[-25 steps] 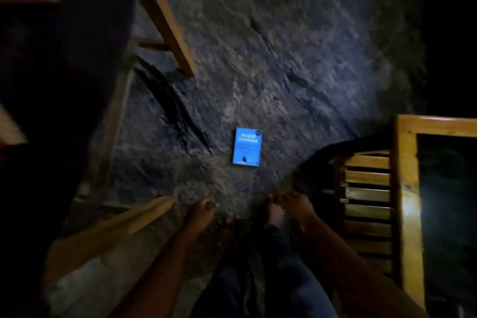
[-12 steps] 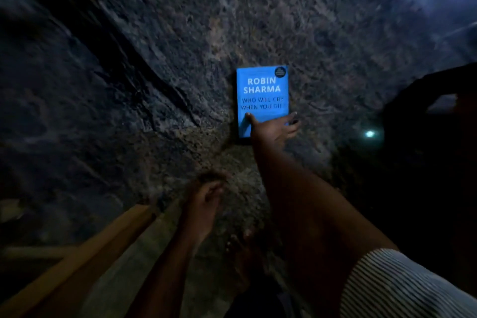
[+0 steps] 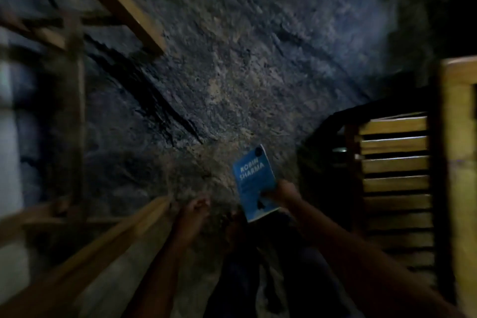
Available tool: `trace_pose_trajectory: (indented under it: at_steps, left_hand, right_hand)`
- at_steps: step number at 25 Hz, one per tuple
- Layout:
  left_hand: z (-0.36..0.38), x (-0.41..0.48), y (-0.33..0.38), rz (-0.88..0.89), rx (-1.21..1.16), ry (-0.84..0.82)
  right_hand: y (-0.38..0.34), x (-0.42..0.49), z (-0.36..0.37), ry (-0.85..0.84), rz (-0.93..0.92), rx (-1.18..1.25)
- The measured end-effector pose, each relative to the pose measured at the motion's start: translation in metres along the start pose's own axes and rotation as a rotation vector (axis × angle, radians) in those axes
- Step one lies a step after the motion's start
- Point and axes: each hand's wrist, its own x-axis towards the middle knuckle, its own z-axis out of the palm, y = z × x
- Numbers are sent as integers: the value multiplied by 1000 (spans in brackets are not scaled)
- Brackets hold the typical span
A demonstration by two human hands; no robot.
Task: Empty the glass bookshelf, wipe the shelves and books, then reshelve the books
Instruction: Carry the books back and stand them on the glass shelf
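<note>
A blue paperback [image 3: 254, 181] with "ROBIN SHARMA" on its cover is off the dark stone floor [image 3: 232, 59] and tilted to the right. My right hand [image 3: 282, 192] grips its lower right edge. To the left of the book, my left hand [image 3: 195, 210] hangs loosely curled with nothing in it. The scene is dim and blurred by motion. No glass bookshelf shows in this view.
A wooden slatted chair or bench [image 3: 395, 178] with a light wooden frame [image 3: 459, 137] stands at the right. Wooden furniture legs and rails [image 3: 116, 5] cross the upper left, and a wooden bar [image 3: 103, 245] runs along the lower left. My legs are below the hands.
The book lay flat on the floor a second ago. My right hand reached it, took hold and has lifted it up and toward me. The camera view has risen and pulled back.
</note>
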Motion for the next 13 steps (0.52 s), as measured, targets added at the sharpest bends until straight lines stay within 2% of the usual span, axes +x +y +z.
trace_pose_trajectory:
  at_steps: [1, 4, 7, 9, 11, 12, 13]
  left_hand:
    - [-5, -43, 19, 42, -21, -13]
    - [-26, -162, 55, 172, 12, -34]
    - [-59, -273, 48, 291, 16, 27]
    - [-86, -334, 33, 417, -25, 169]
    - [-117, -379, 17, 501, -107, 409]
    - [-131, -392, 7, 504, -236, 505]
    - [-146, -401, -4, 481, -461, 587]
  right_hand:
    - [-4, -67, -11, 34, -39, -53]
    - [-15, -216, -38, 62, -248, 147]
    - [-47, -342, -55, 75, -426, 190]
    - [-73, -405, -55, 29, -596, 217]
    - [-101, -447, -46, -103, -758, 235]
    - [-115, -465, -38, -162, -846, 236]
    - [-132, -481, -24, -222, -913, 227]
